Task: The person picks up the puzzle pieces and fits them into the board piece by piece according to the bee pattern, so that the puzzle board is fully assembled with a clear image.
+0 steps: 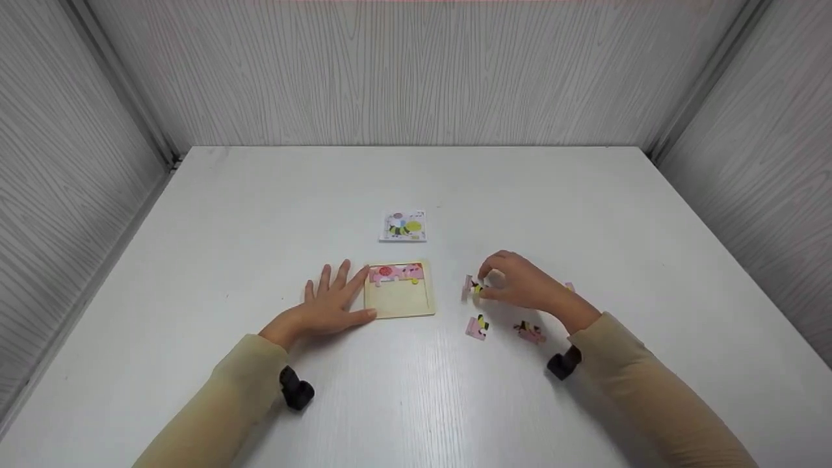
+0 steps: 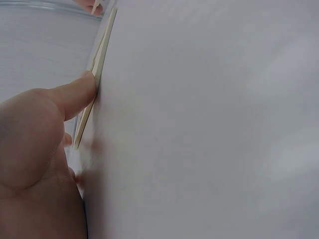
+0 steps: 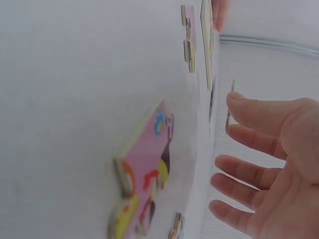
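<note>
A square wooden puzzle tray [image 1: 398, 317] lies on the table, its top row filled with pink pieces [image 1: 396, 272]. My left hand [image 1: 330, 305] rests at its left side with fingers spread. The left thumb touches the tray edge [image 2: 94, 84] near the lower corner, and the index fingertip reaches the upper one. To the right of the tray, my right hand [image 1: 517, 279] pinches a puzzle piece [image 1: 478, 288] between thumb and index finger. That piece shows as a thin edge [image 3: 228, 122] in the right wrist view, raised off the table; the other fingers are loosely bent.
Loose pieces lie below my right hand: a pink and yellow one [image 1: 477, 327] and a pink one with black and yellow [image 1: 530, 331]. Another piece [image 1: 570, 286] is partly hidden behind the right wrist. A picture card with a bee [image 1: 403, 227] lies beyond the tray.
</note>
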Motion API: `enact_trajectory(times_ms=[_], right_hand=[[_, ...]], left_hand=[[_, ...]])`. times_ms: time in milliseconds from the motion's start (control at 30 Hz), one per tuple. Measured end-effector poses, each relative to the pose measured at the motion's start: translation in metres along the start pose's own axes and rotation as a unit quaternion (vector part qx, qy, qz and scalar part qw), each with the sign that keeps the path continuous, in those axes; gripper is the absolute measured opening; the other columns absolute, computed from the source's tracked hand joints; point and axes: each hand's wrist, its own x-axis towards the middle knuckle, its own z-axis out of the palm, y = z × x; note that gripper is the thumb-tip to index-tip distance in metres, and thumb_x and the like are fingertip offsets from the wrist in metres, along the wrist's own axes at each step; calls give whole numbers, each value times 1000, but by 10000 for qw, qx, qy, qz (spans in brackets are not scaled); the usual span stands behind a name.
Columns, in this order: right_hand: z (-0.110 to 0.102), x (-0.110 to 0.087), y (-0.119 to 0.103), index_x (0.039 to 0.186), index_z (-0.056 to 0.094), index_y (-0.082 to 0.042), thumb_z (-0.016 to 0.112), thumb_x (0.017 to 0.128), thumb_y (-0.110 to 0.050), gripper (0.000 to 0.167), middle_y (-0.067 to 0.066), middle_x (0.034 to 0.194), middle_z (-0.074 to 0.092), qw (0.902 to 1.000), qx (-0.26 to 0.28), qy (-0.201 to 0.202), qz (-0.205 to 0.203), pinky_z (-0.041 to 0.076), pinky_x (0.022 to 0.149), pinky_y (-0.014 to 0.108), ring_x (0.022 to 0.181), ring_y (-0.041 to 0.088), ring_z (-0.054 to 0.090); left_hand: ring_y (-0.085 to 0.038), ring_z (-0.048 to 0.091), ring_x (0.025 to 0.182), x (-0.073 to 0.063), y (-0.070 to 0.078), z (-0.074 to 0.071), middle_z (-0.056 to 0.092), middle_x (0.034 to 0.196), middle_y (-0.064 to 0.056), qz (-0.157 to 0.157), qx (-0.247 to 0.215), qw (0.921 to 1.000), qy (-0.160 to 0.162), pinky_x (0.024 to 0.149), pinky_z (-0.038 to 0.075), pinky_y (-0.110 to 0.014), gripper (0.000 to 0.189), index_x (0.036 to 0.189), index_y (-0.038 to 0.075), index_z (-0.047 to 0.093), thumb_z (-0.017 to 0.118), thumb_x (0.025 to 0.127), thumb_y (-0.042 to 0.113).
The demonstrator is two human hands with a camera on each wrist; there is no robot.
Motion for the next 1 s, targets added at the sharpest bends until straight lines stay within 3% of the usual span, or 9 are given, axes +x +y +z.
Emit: enact_trajectory(times_ms=[333, 600, 1000], right_hand=[[8, 13, -18, 101, 62, -10, 70, 84, -20, 22, 3, 113, 56, 9999, 127, 32, -67, 39, 96, 40, 113, 22, 48], [18, 25, -33, 102, 60, -8, 69, 85, -18, 22, 5, 113, 56, 9988, 163, -71, -453, 41, 92, 39, 113, 23, 48], [27, 42, -57, 101, 61, -11, 70, 84, -18, 20, 3, 114, 54, 9986, 134, -207, -471, 39, 94, 36, 110, 20, 46]], left_hand=[[-41, -22, 134, 1, -2, 2, -14, 153, -17, 1, 35, 10000, 5, 99, -12, -64, 83, 151, 20, 6, 48, 89, 56], [-40, -22, 134, 1, -2, 4, -14, 153, -17, -47, 70, 10000, 4, 99, -13, -64, 83, 151, 21, 8, 48, 88, 57], [-39, -23, 134, -1, -1, 1, -15, 153, -16, -41, 59, 10000, -6, 100, -14, -63, 82, 151, 22, 8, 47, 88, 58]])
